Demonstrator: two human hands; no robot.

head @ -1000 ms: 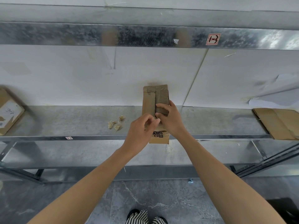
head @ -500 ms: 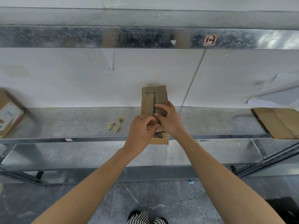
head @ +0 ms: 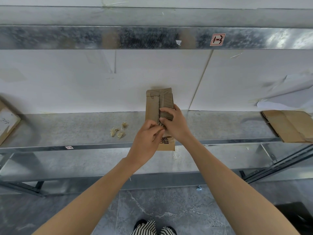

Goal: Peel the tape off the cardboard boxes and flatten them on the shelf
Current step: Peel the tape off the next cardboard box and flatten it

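Note:
A narrow brown cardboard box (head: 153,107) lies lengthwise on the metal shelf (head: 67,129), its near end sticking out past the front edge. Its top face is partly stripped, showing ribbed corrugation on the right side. My right hand (head: 175,125) rests on the box with fingers curled on the stripped part. My left hand (head: 146,141) meets it from the left, fingertips pinching at the box's top layer beside the right fingers. Whether tape sits between the fingers is hidden.
Several crumpled tape scraps (head: 118,130) lie on the shelf left of the box. A flattened cardboard box (head: 288,126) lies at the right end. Another box with a white label (head: 6,122) sits at the far left. An upper shelf beam (head: 152,37) runs overhead.
Both hands have stayed on the box, with only small shifts of the fingers at its top surface. The box has not moved.

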